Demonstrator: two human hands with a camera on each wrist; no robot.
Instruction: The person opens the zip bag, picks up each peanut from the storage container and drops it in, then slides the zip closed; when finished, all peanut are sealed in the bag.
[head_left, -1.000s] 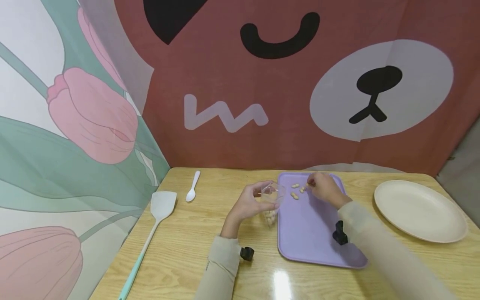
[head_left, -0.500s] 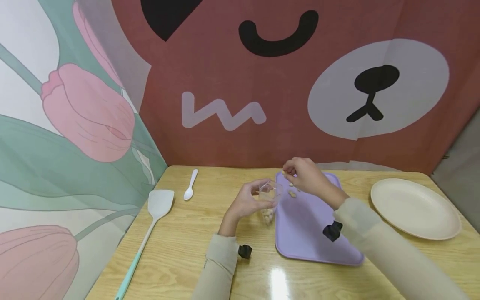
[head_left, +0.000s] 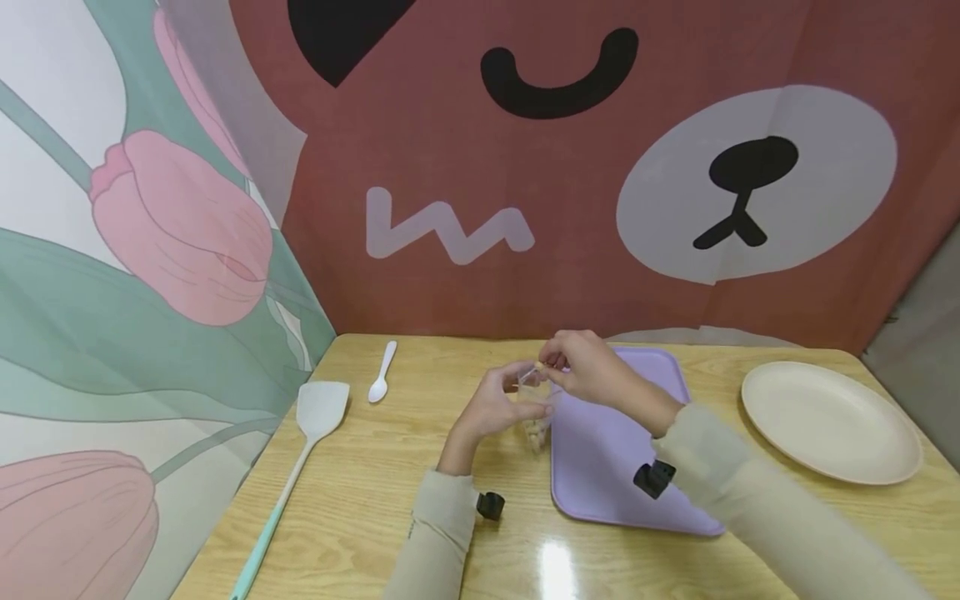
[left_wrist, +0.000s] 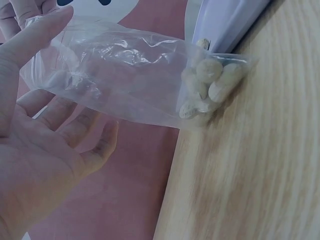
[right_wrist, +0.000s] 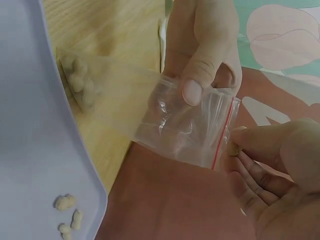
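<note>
My left hand (head_left: 491, 406) grips a clear zip bag (left_wrist: 125, 75) near its mouth, thumb on one side and fingers on the other. Several peanuts (left_wrist: 209, 71) lie at the bag's bottom, low by the table. A red line (right_wrist: 222, 135) runs along the mouth in the right wrist view. There my right hand (right_wrist: 280, 175) pinches a single peanut (right_wrist: 233, 148) between thumb and fingers, right at the bag's opening. Beside the bag is a purple tray (head_left: 600, 483); three loose peanuts (right_wrist: 65, 202) show on it in the right wrist view.
A cream oval plate (head_left: 832, 421) stands at the right. To the left lie a small white spoon (head_left: 381, 379) and a long spatula (head_left: 303, 450) with a white head and mint handle. Behind the wooden table (head_left: 360, 500) hangs a printed cloth (head_left: 420, 292).
My right hand has picked a peanut off the tray and carried it left to the bag's mouth. The left hand and bag have stayed about where they were.
</note>
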